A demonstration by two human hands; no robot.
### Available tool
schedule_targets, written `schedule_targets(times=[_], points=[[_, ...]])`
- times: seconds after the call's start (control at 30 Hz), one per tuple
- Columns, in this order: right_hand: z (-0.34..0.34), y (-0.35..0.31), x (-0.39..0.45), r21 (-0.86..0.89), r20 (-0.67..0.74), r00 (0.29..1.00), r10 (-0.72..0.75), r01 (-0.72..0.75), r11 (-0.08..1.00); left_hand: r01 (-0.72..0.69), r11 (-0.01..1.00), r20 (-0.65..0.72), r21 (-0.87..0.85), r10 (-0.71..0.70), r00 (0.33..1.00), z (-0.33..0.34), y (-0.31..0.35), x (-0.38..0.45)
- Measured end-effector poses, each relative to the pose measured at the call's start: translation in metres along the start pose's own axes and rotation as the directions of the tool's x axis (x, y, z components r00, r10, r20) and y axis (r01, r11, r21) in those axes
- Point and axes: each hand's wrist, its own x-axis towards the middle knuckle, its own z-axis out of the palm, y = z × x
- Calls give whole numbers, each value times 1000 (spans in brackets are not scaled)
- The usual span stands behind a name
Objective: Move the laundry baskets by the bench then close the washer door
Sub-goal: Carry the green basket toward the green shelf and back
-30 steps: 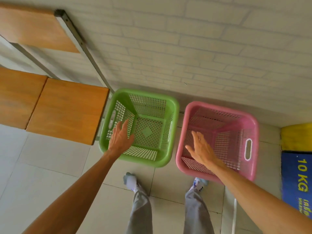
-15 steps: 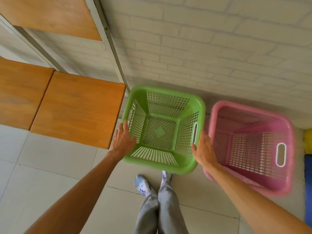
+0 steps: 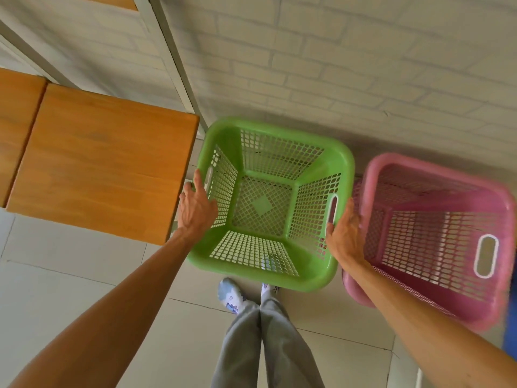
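Observation:
A green mesh laundry basket (image 3: 307, 264) is in front of me by the brick wall, right beside the end of the wooden bench (image 3: 98, 163). My left hand (image 3: 195, 211) grips its left rim at the handle slot. My right hand (image 3: 347, 236) presses on its right wall, with the thumb at that side's handle slot. A pink mesh basket (image 3: 425, 166) stands just to the right of the green one, close behind my right hand. Both baskets are empty. No washer is in view.
A white brick wall runs behind the baskets. A grey metal frame post (image 3: 179, 65) slants down to the bench's corner. My feet (image 3: 230, 295) stand on the tiled floor just before the green basket. A blue object (image 3: 510, 317) shows at the right edge.
My right hand left the pink basket and went to the green basket's right side. My left hand shifted from inside the green basket to its left rim. My view moved left.

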Motion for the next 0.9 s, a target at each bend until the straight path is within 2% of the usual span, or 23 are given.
schedule_targets(times=[0.13, 0.2, 0.4, 0.5, 0.6, 0.8, 0.9], points=[[7, 0, 8, -22, -38, 998, 46, -47, 999, 10, 1000, 1, -21, -10, 1000, 8, -5, 15], [8, -2, 10, 20, -28, 997, 75, -75, 997, 16, 1000, -6, -9, -16, 1000, 8, -9, 18], [-30, -6, -6, 141, -51, 992, 113, -105, 984, -116, 991, -50, -66, 113, 992, -32, -13, -14], [-89, -21, -30, 137, -52, 993, 104, -96, 986, -134, 982, -143, -134, 114, 983, -85, 3, -55], [-167, -42, -52, 208, -73, 995, 73, -56, 977, -81, 973, -219, -215, 33, 975, -148, 27, -107], [-310, -87, -92, 348, -23, 998, -51, 55, 936, 2, 922, -219, -388, -95, 971, -265, 61, -197], [-362, -113, -101, 385, -8, 991, -137, 130, 914, 7, 897, -278, -443, -144, 950, -311, 62, -233]])
